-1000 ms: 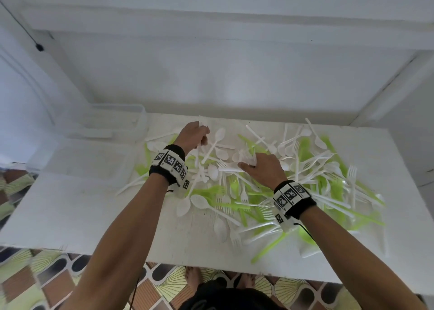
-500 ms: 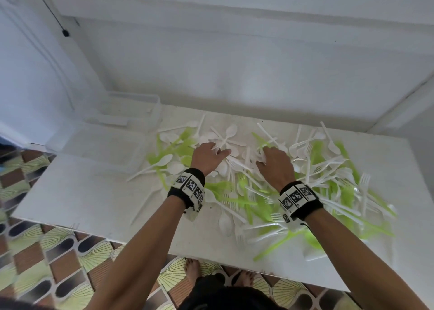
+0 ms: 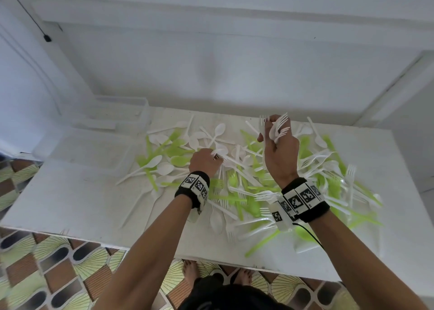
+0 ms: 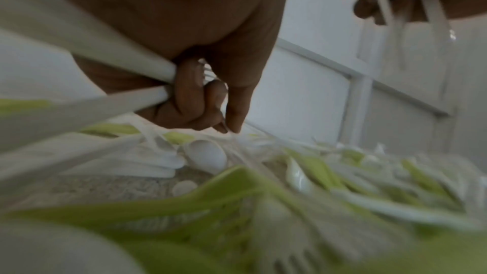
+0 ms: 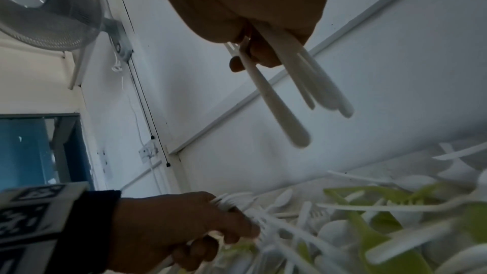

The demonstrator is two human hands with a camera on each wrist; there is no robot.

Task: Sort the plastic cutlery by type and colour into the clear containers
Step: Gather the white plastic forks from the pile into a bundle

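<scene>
Both hands are full of white plastic: the right hand [image 3: 279, 150], raised above the heap at about one o'clock, clasps a bundle of white forks [image 3: 279, 127] with tines fanned upward and handles hanging below the palm, while the left hand [image 3: 204, 163], low in the pile's centre, curls its fingers [image 4: 189, 99] round several white handles [image 4: 87, 82], which look from the right wrist view like more forks, and reaches its fingertips toward another piece.

Across the white tabletop [image 3: 70, 204] sprawls the unsorted mix of white and lime-green spoons and forks [image 3: 234, 187], tangled from ten o'clock round to four. The clear containers [image 3: 117, 119] stand stacked or nested at the ten o'clock corner, well apart from either hand; what, if anything, lies in them cannot be made out.

Judged from this, the sort is barely begun. The risks lie in the tangle: tines hooked through neighbouring handles could drag a green piece or a spoon up with the white forks, spoiling the batch. The right hand's bundle is loosely splayed, so a handle may slip out on the long carry across the heap. Pieces lying near the six o'clock edge, some close to overhanging, could be swept to the tiled floor [image 3: 47, 274] by a passing forearm.
</scene>
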